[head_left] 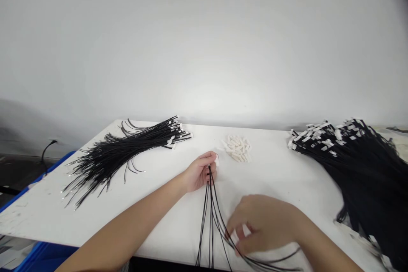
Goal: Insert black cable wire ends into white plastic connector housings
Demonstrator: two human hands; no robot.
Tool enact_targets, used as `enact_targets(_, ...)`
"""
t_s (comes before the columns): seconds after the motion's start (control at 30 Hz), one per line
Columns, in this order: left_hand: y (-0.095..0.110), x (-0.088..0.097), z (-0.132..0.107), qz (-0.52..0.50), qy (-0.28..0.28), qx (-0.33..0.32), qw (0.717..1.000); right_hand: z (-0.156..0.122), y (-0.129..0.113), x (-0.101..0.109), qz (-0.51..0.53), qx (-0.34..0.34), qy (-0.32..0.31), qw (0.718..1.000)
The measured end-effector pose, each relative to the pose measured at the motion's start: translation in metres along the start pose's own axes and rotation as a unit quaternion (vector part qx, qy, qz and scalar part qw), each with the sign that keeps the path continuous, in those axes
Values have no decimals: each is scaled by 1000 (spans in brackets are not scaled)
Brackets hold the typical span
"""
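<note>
Near the middle of the table, my left hand (204,171) is closed around the upper ends of several thin black cables (211,216). A small white piece (217,160) shows at its fingertips; whether it is joined to the cables I cannot make out. The cables hang down toward the table's front edge, some bending off to the right. My right hand (258,223) is beside their lower part, fingers curled and blurred by motion. Its fingertips overlap the cables, but whether they grip one is unclear. Beyond my hands lies a small pile of white connector-like pieces (237,148).
On the left of the white table (172,216) lies a bundle of black cables (124,148) with white ends. A bigger heap of black cables (366,187) with white tips covers the right side. Behind stands a plain wall (204,51); something blue (47,257) shows below the left edge.
</note>
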State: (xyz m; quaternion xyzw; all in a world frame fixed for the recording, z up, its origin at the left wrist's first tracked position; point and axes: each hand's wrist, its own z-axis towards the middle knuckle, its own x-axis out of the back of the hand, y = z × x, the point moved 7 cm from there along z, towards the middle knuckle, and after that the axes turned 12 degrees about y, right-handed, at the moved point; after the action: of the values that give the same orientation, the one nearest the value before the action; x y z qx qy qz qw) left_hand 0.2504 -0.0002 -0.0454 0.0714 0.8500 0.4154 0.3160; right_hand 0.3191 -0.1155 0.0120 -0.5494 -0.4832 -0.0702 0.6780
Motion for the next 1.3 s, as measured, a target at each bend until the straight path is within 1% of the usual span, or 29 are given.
enact_targets(0.03, 1, 1, 0, -8, 3, -2, 1000, -4, -7, -7, 27, 22, -46, 998)
enact_targets(0.1, 2, 2, 1, -15, 4, -3, 1000, -10, -20, -20, 73, 76, -128, 986)
enact_targets(0.13, 2, 1, 1, -14, 3, 0, 1000, -12, -23, -24, 93, 94, -153, 979)
enact_targets(0.17, 2, 1, 0, -11, 0, 2, 1000, -12, -25, -26, 107, 102, -162, 976)
enact_targets(0.2, 1, 0, 0, -6, -3, 6, 1000, -9, -24, -25, 112, 101, -150, 977)
enact_targets(0.23, 1, -1, -1, 3, -5, 9, 1000, -4, -20, -22, 104, 93, -113, 984)
enact_targets(0.27, 0, -2, -2, 13, -7, 12, 1000, 3, -16, -15, 87, 83, -52, 991)
enact_targets(0.3, 0, -2, -2, 24, -6, 13, 1000, 10, -10, -6, 60, 72, 22, 995)
enact_targets(0.33, -1, -3, -3, 36, -4, 11, 999, 16, -5, 4, 28, 63, 104, 992)
enact_targets(0.4, 0, -4, -3, 58, 2, 1, 998, 21, 4, 20, -31, 52, 255, 965)
enact_targets(0.43, 0, -4, -3, 68, 4, -6, 998, 23, 7, 25, -53, 55, 309, 948)
enact_targets(0.47, 0, -4, -3, 78, 5, -12, 997, 24, 9, 26, -71, 64, 347, 933)
enact_targets(0.53, -1, -4, -2, 94, 3, -20, 995, 26, 12, 24, -107, 86, 393, 909)
enact_targets(0.6, -2, -3, -1, 101, 1, -25, 995, 27, 13, 19, -145, 111, 417, 890)
enact_targets(0.73, -2, -2, 0, 95, 4, -30, 995, 26, 7, 12, -207, 166, 438, 859)
enact_targets(0.87, -3, -3, -1, 95, 0, -25, 995, 24, 5, 14, -255, 178, 457, 833)
enact_targets(1.07, -3, -3, -1, 100, 2, -24, 995, 23, 8, 13, -298, 197, 456, 815)
enact_targets(1.3, -1, -2, -1, 102, 11, -19, 995, 19, 5, 21, -269, 228, 475, 806)
